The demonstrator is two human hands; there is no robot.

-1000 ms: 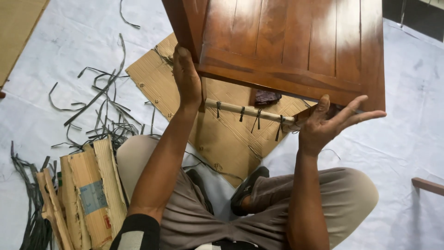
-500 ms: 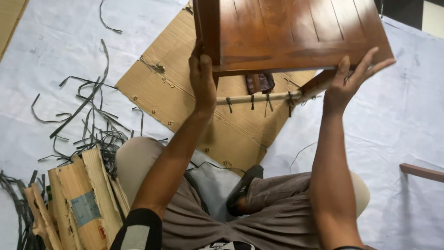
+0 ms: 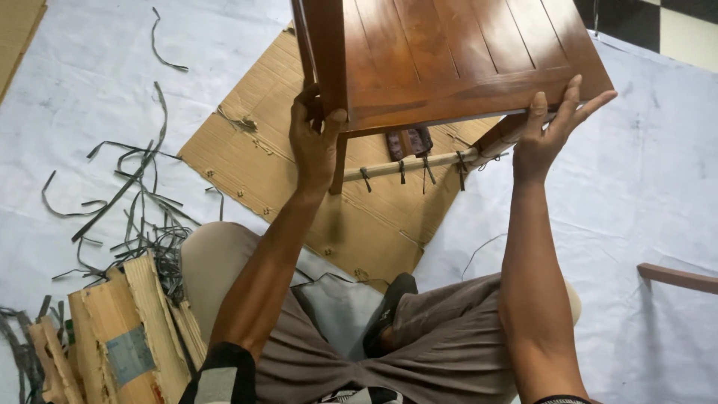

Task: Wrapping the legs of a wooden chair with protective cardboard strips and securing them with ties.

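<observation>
White sheeting (image 3: 658,202) covers the floor on which a seated person works, with a black-and-pale checked floor (image 3: 673,22) showing at the far right corner. Left hand (image 3: 314,142): fingers wrapped around the near left corner of a wooden stool (image 3: 449,60), thumb pressed on the edge of the seat, palm against the top of the leg. Right hand (image 3: 550,127): fingers spread and extended, palm set flat against the near right edge of the seat, supporting rather than clenching it. Both hands thus carry the stool clear of the floor, tilted so that its slatted, reddish-brown seat faces the viewer. Just below the fingers, between the two hands, a pale rung (image 3: 407,166) spans the legs; several dark ties (image 3: 426,168) are looped around it and hang down. Beneath the stool, farther from the fingers, lies a flattened cardboard sheet (image 3: 299,187) on the sheeting. Well to the left of the left hand, cut grey straps (image 3: 131,198) lie scattered. Near the person's left knee stands a stack of torn cardboard pieces (image 3: 112,337). Well to the right of the right hand, a wooden bar (image 3: 677,277) enters from the edge.
</observation>
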